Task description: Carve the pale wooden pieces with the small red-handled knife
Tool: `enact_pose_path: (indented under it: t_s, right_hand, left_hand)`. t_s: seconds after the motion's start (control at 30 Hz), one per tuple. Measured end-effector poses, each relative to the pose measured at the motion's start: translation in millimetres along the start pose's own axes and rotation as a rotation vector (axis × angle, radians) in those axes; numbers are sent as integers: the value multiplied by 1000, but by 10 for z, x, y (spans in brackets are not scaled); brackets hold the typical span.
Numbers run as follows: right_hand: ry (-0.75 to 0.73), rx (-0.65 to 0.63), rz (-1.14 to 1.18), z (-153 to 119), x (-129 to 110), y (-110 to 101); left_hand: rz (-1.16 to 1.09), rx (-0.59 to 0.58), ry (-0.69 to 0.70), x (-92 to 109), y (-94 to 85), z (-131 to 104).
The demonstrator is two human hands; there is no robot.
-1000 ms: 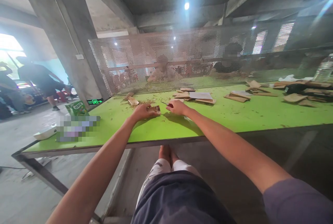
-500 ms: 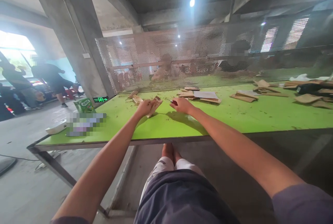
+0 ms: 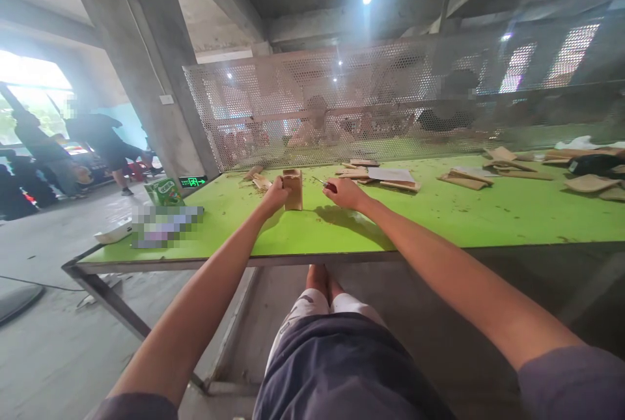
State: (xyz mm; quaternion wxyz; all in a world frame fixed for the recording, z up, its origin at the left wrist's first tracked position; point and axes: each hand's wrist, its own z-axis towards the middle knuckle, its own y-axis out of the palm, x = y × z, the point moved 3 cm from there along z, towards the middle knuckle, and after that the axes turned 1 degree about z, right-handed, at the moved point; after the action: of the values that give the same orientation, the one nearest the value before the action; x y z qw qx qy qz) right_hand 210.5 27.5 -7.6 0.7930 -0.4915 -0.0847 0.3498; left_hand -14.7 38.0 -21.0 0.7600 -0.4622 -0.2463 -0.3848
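My left hand (image 3: pixel 276 197) is closed on the side of a brown wooden piece (image 3: pixel 293 191), which stands upright on the green tabletop (image 3: pixel 312 238). To its right, my right hand (image 3: pixel 346 193) grips the dark handle of a small tool (image 3: pixel 331 186). The thin metal end of the tool points left toward the piece, with a gap between them. Light shavings (image 3: pixel 258 183) lie behind my left hand. Past my right hand are flat wooden pieces with a white sheet (image 3: pixel 391 176) on top.
At the left end of the table are a green box (image 3: pixel 165 192) and a blurred flat item. More wooden pieces (image 3: pixel 465 178) and a black object (image 3: pixel 594 164) lie on the right. A perforated metal screen (image 3: pixel 293 114) borders the back. People stand far left.
The wooden piece in my left hand has turned from a slanted position to upright, its broad face now toward me. My right hand still holds the tool in nearly the same place.
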Motion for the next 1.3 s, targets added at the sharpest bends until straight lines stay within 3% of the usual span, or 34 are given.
enact_pose_path:
  t_s: [0.47, 0.73, 0.9, 1.1, 1.3]
  right_hand:
    - [-25, 78, 70, -62, -181, -42]
    - [-25, 86, 63, -68, -254, 56]
    - [0, 86, 42, -68, -218, 149]
    - [23, 59, 9, -114, -288, 220]
    - [72, 67, -75, -196, -370, 187]
  left_hand:
    - [-286, -132, -37, 188, 86, -155]
    - [-466, -288, -50, 453, 375, -312]
    - [-495, -208, -51, 548, 490, -322]
    - [-387, -43, -49, 531, 390, -361]
    - [-291, -11, -37, 602, 337, -421]
